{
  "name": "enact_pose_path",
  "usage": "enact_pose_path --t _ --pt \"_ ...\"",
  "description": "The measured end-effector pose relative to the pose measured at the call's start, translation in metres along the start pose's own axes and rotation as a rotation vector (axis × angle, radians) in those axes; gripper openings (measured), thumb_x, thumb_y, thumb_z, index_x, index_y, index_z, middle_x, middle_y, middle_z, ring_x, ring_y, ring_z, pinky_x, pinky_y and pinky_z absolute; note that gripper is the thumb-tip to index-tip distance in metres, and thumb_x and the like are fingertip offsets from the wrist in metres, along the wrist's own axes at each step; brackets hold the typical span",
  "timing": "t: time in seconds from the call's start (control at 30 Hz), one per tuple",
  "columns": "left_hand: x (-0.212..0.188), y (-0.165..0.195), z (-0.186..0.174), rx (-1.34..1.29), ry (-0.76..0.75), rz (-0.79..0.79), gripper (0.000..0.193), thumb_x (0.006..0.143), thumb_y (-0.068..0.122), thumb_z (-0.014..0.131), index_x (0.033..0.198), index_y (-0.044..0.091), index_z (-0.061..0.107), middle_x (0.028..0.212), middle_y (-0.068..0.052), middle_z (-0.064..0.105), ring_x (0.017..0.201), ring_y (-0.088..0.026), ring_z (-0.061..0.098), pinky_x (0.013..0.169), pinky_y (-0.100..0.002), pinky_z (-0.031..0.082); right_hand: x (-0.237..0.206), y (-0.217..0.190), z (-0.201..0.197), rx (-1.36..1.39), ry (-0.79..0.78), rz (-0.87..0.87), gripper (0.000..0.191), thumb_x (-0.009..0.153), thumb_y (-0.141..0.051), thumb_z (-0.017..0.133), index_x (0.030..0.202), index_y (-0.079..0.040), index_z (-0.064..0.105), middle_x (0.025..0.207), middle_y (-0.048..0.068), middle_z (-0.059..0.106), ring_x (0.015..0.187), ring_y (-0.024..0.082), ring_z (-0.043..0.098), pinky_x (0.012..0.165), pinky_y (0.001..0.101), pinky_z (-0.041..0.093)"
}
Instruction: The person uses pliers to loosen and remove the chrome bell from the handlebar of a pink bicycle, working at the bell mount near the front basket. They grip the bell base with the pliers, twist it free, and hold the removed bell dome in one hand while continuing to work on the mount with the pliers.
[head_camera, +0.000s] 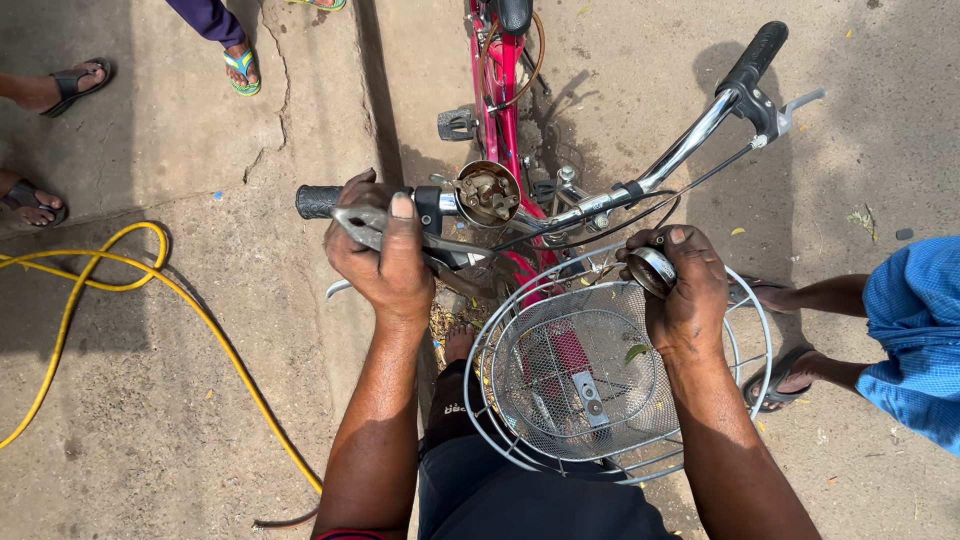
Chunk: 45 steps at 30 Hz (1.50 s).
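Bell base (487, 193): open, mounted on handlebar (640, 180) left of stem | left hand (385, 255): clenched round pliers (362, 222) by black grip (318, 201) | right hand (685, 285): grasping chrome bell dome (652, 268) over wire basket (520, 400) rim | yellow hose (120, 275): on ground left.

Shiny chrome metal handlebar (680, 155), silvery wire-mesh basket (560, 400), matt black rubber grip (755, 55), rough concrete ground (150, 420).

Hands (385, 255) on red bicycle (500, 110)

Shiny bell dome (652, 268) (round, metal) held above wire basket (520, 440).
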<state>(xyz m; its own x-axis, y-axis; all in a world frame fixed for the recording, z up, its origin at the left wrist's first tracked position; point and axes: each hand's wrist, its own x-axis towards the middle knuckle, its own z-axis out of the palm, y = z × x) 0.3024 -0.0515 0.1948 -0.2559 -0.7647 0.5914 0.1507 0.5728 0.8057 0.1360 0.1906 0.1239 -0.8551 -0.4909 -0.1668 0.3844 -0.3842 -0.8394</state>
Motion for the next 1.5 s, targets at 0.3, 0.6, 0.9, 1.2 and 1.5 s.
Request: enact_pose_path --t 0.3,0.6,0.9,1.2,1.5 --pt "0.008 0.016 0.001 0.148 -0.232 0.048 0.021 0.097 0.018 0.071 0.090 -0.001 0.065 0.106 -0.012 0.074 0.103 -0.025 0.069 0.097 -0.037 0.052 0.003 0.001 -0.005 -0.001 0.010 0.011 0.021 0.107 -0.023 0.061 0.104 -0.002 0.062 0.098 0.018 0.070 0.089 0.031 0.073 0.074 0.0386 0.060" --pt "0.008 0.010 0.003 0.127 -0.184 0.030 0.024 0.090 0.015 0.073 0.081 0.000 0.057 0.087 -0.012 0.061 0.083 -0.028 0.061 0.080 -0.040 0.048 0.002 0.000 -0.004 -0.022 -0.009 0.001 0.023 0.106 -0.026 0.063 0.105 -0.003 0.063 0.098 0.018 0.070 0.092 0.031 0.073 0.074 0.0389 0.061" --pt "0.000 0.004 0.007 0.122 -0.012 0.086 0.030 0.092 0.019 0.072 0.074 0.004 0.053 0.077 -0.007 0.057 0.080 -0.026 0.058 0.075 -0.037 0.047 0.001 -0.001 -0.005 -0.031 0.011 0.016 0.023 0.104 -0.026 0.065 0.104 -0.003 0.063 0.098 0.018 0.071 0.091 0.031 0.074 0.073 0.0396 0.061" --pt "0.004 0.018 0.003 0.262 -0.230 0.034 0.019 0.091 0.018 0.071 0.097 0.000 0.070 0.098 -0.011 0.070 0.099 -0.032 0.065 0.096 -0.044 0.048 0.001 0.000 -0.005 -0.009 0.001 0.004 0.022 0.104 -0.024 0.065 0.103 -0.002 0.063 0.097 0.018 0.071 0.091 0.032 0.074 0.074 0.0398 0.061" --pt "0.002 0.011 0.003 0.167 -0.169 0.015 0.023 0.087 0.018 0.073 0.083 0.000 0.060 0.087 -0.012 0.062 0.087 -0.030 0.060 0.086 -0.042 0.048 0.001 0.000 -0.005 -0.028 0.015 0.020 0.022 0.105 -0.025 0.064 0.104 -0.003 0.062 0.097 0.018 0.071 0.089 0.031 0.074 0.072 0.0380 0.061"
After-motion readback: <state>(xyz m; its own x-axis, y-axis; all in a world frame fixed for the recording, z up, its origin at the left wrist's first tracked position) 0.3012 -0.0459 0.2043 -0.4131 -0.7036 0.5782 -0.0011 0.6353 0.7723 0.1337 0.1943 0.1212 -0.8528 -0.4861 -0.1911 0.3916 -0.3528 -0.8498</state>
